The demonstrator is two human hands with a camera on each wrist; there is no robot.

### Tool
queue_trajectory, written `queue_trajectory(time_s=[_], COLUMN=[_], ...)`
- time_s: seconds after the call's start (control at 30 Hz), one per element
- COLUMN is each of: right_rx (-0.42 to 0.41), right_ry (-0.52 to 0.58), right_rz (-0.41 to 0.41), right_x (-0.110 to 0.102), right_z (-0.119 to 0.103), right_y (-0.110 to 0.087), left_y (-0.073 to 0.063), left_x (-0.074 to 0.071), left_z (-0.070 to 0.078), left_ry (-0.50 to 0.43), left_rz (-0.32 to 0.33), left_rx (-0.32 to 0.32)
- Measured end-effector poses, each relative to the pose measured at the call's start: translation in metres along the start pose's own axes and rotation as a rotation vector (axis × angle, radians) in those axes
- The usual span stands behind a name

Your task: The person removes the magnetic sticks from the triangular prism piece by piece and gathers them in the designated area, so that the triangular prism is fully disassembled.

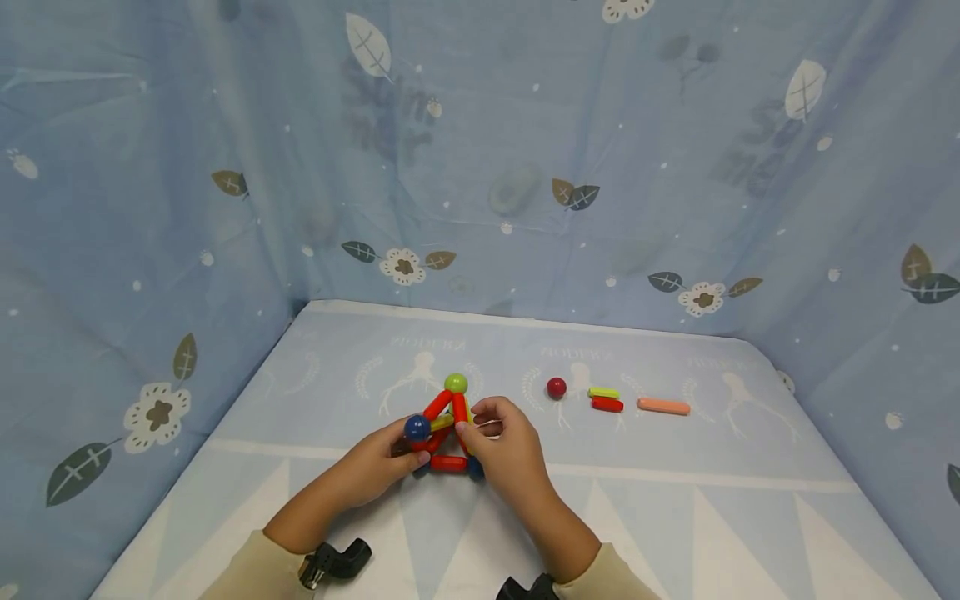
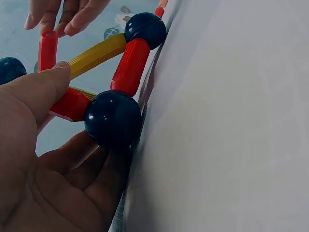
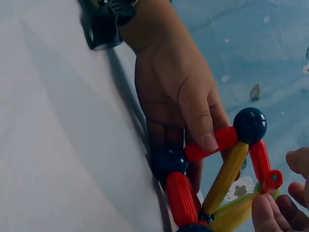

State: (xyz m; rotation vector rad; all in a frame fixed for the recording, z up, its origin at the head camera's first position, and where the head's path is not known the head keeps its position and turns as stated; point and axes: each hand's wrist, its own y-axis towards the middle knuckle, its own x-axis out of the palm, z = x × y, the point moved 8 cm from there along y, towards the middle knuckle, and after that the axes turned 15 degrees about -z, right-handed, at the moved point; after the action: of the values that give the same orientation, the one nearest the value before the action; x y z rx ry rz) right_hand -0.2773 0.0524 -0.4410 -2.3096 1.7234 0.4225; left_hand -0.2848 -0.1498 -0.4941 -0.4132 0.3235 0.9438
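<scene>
A toy frame of magnetic rods and balls stands on the table, with a green ball (image 1: 456, 383) on top and blue balls (image 1: 417, 428) at its lower corners. Red rods (image 1: 449, 464) and yellow rods (image 2: 96, 55) join them. My left hand (image 1: 378, 462) grips the frame's left side, its thumb on a red rod (image 3: 219, 144) between two blue balls. At the right side, my right hand (image 1: 510, 442) has thumb and fingers around one red rod (image 2: 47, 50), whose bare end faces outward in the wrist views. Part of the right-hand contact is hidden.
Right of the frame lie a loose red ball (image 1: 557, 387), a short yellow-green rod (image 1: 603, 392), a short red rod (image 1: 607, 405) and a longer orange rod (image 1: 663, 407). Patterned blue cloth (image 1: 480, 167) hangs behind and beside the table.
</scene>
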Motion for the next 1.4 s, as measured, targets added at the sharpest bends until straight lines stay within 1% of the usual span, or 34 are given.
queue_trajectory(time_s=[0.23,0.4,0.7,0.83,1.1,1.27,1.4], right_rx=[-0.048,-0.076,-0.031,-0.011,0.001,0.008,0.016], right_ry=[-0.044,-0.061,-0.016,0.006,0.047,0.066,0.061], right_rz=[0.013,0.034,0.065,0.060,0.050,0.039,0.051], right_x=[0.008,0.009,0.010,0.011,0.011,0.005,-0.006], right_z=[-0.002,-0.005,0.001,0.006,0.012,0.017,0.023], right_y=[0.004,0.006,0.004,0.005,0.006,0.007,0.010], left_y=[-0.001,-0.002,-0.001,-0.002,-0.002,0.000,0.001], left_x=[0.001,0.001,0.001,0.000,-0.001,0.002,0.001], left_z=[0.003,0.004,0.007,0.007,0.005,0.005,0.005], left_ry=[0.015,0.017,0.025,0.033,0.026,0.030,0.033], left_rz=[-0.002,-0.001,-0.010,-0.009,0.003,-0.006,0.004], left_rx=[0.014,0.014,0.035,0.037,0.039,0.031,0.006])
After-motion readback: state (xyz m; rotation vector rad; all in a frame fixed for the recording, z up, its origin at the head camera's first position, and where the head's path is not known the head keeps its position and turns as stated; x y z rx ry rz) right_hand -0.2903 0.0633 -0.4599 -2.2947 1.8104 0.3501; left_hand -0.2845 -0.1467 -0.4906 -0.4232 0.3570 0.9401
